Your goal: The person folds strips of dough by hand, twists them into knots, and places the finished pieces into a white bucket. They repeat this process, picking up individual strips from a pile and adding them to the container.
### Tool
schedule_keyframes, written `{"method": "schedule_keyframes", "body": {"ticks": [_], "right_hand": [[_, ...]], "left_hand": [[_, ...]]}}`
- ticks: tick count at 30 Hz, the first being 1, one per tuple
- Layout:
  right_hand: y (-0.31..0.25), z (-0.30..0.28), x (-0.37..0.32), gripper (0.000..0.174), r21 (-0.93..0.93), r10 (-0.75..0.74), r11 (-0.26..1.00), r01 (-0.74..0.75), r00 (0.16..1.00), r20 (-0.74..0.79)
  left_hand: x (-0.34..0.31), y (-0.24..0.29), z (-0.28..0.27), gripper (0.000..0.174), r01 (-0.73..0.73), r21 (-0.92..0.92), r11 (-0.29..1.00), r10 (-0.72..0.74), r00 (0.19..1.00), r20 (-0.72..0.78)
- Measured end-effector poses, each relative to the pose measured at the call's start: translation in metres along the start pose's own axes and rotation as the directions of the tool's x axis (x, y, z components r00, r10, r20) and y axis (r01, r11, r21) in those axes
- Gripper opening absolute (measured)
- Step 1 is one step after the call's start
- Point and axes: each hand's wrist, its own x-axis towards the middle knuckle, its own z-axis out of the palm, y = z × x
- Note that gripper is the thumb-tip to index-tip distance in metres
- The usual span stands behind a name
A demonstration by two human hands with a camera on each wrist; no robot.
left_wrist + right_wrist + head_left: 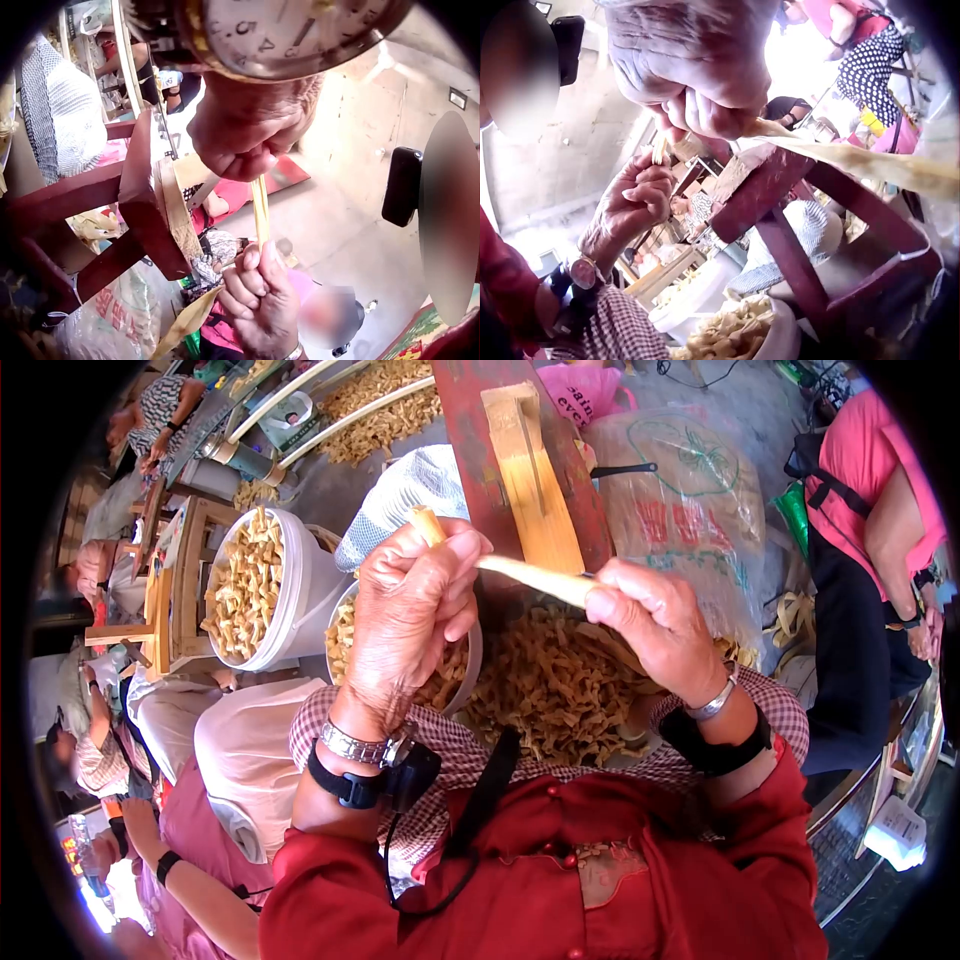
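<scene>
Crowded with people (175,405) towards ten o'clock. At twelve, a worn red bench (466,430) topped by a slotted block (555,520) of yellow wood. At the dial's centre, stretched between both hands, a slim strip (540,578): pale yellow, apparently creased lengthwise, wider towards the right. Pinched by thumb and curled fingers of the left hand (410,580), with a short stub (427,525) jutting above; pinched at the other end by the right hand (655,620), with a broad, flat tail (855,156) beyond. At nine, a white plastic bucket (315,575) full of knobbly, twisted pieces (245,595); at eight, a second bucket (472,675), partly hidden. At six, a loose heap (560,690) of curled, brownish bits. At ten, white mesh (410,490); at two, a clear plastic sack (690,490), printed red and green.
</scene>
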Motion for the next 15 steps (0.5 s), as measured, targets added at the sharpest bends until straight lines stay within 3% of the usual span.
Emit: {"method": "schedule_keyframes", "body": {"ticks": [2,5,6,9,11,13,14,15], "right_hand": [[0.0,-0.004,0.014,0.026,-0.049,-0.073,0.996,0.069,0.994,-0.082],[0.002,-0.018,0.039,0.029,-0.18,-0.104,0.981,0.076,0.983,-0.153],[0.002,-0.021,0.046,0.029,-0.213,-0.042,0.977,0.003,0.982,-0.183],[0.016,-0.024,0.064,0.025,-0.303,-0.133,0.951,0.053,0.959,-0.249],[0.03,-0.023,0.069,0.023,-0.339,-0.144,0.94,0.041,0.948,-0.285],[0.041,-0.02,0.065,0.021,-0.511,-0.088,0.859,-0.036,0.972,-0.216],[0.048,-0.018,0.062,0.02,-0.593,-0.058,0.803,-0.063,0.981,-0.183],[0.052,-0.02,0.058,0.02,-0.598,-0.099,0.801,-0.017,0.982,-0.16]], "left_hand": [[0.01,0.003,0.004,0.008,-0.075,0.058,0.995,0.077,0.997,-0.025],[0.03,0.014,0.014,0.009,-0.155,0.112,0.981,0.157,0.988,-0.007],[0.036,0.016,0.015,0.011,-0.179,0.158,0.971,0.181,0.983,0.002],[0.057,0.016,0.021,0.014,-0.233,0.259,0.937,0.247,0.969,-0.021],[0.071,0.007,0.013,0.013,-0.263,0.411,0.873,0.284,0.959,0.01],[0.084,-0.012,0.003,0.011,-0.258,0.566,0.783,0.313,0.95,0.001],[0.092,-0.026,-0.013,0.012,-0.309,0.751,0.584,0.45,0.893,0.017],[0.089,-0.024,-0.018,0.013,-0.289,0.756,0.587,0.45,0.893,-0.008]]}}
